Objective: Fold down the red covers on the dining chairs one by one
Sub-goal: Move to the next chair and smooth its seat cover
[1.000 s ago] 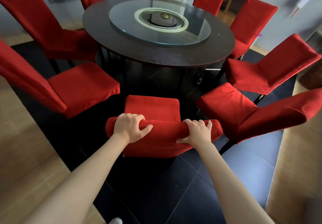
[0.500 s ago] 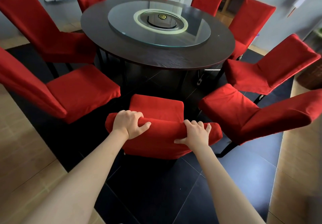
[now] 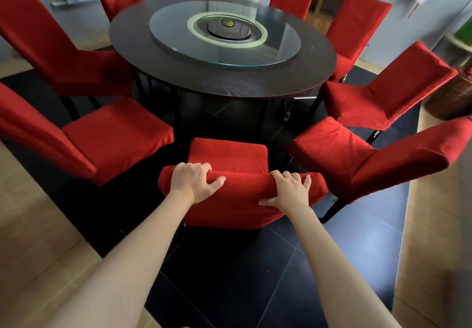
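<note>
Since half a second ago both hands sit a touch lower on the near chair [image 3: 227,154] back, little else changed: left hand [image 3: 191,184] curls its grip over the rolled red cover [image 3: 242,195] at the top edge, right hand [image 3: 288,192] grips the same roll, fingers over, thumb underneath. Nine red chairs counted round one desk [image 3: 178,72]. Covers soft matte cloth; desk round, dark wood grain, with a round glass turntable [image 3: 275,47]
</note>
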